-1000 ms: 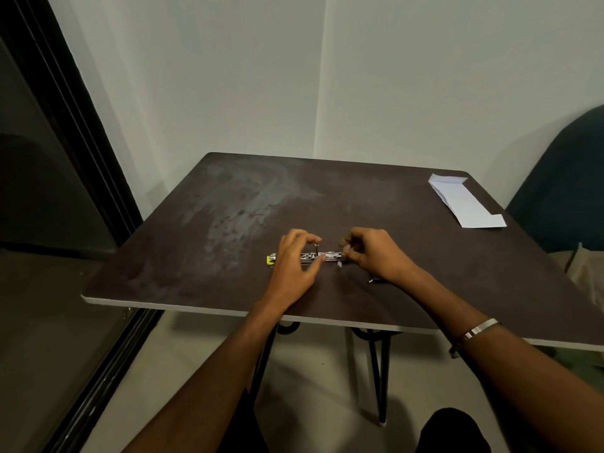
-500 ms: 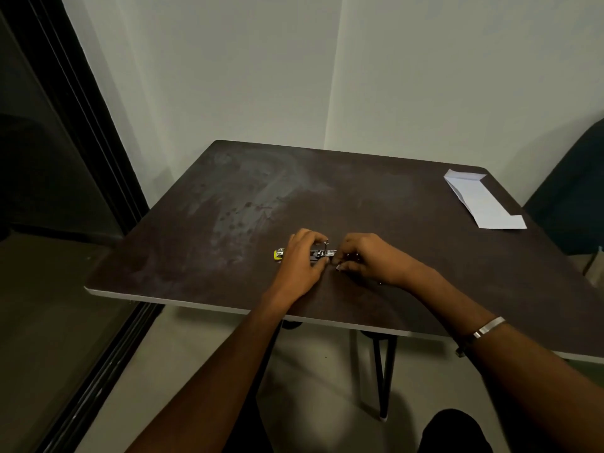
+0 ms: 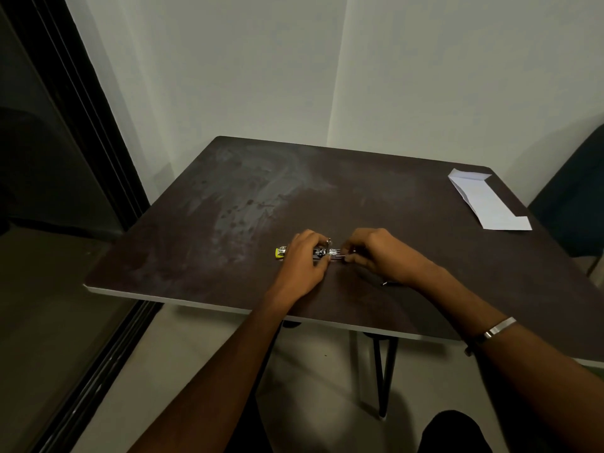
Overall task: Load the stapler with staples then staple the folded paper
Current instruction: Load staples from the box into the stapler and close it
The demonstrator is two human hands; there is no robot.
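Observation:
A small stapler [image 3: 322, 252] with a yellow end [image 3: 279, 252] lies opened flat on the dark table [image 3: 228, 223], near its front edge. My left hand [image 3: 302, 261] is closed over its middle and pins it down. My right hand [image 3: 376, 251] pinches a thin metal strip, seemingly staples [image 3: 340, 255], at the stapler's right end. The fingers hide most of the stapler's body. The folded white paper [image 3: 487, 201] lies flat at the table's far right corner, well away from both hands.
A small dark object [image 3: 387, 282] lies on the table under my right wrist. A dark chair [image 3: 575, 197] stands to the right of the table. Dark door frame [image 3: 81, 109] on the left; white walls behind.
My right hand has shifted slightly left, closing toward the stapler's right end. My left hand stays on the stapler. The view has drifted, so the table appears further right and lower.

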